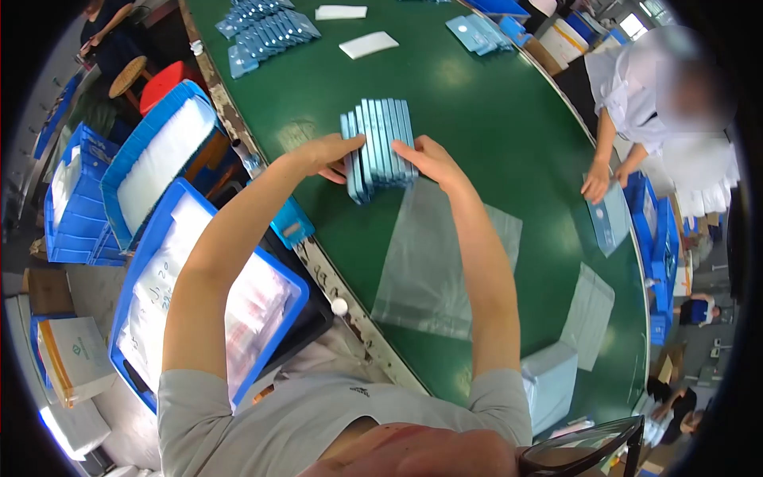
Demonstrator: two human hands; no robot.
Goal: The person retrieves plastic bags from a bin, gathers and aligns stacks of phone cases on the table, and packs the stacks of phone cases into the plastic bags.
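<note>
A row of several thin light-blue packs [381, 135] stands on edge, pressed side by side, on the green table [318, 207]. My left hand [334, 155] is closed against the left end of the row, thumb on top and fingers partly hidden behind it. At the right end, my right hand [433, 163] grips the same row with thumb and fingers. Below my right hand a clear plastic bag [421, 270] lies flat, partly under my right forearm.
Overlapping blue packs [274, 40] lie at the far left, more packs [481, 36] at the back. White slips [369, 45] rest between them. A co-worker's hand [596, 187] touches a blue packet [610, 222]. A blue bin [298, 294] stands left of the table; a wrapped stack [550, 385] sits near right.
</note>
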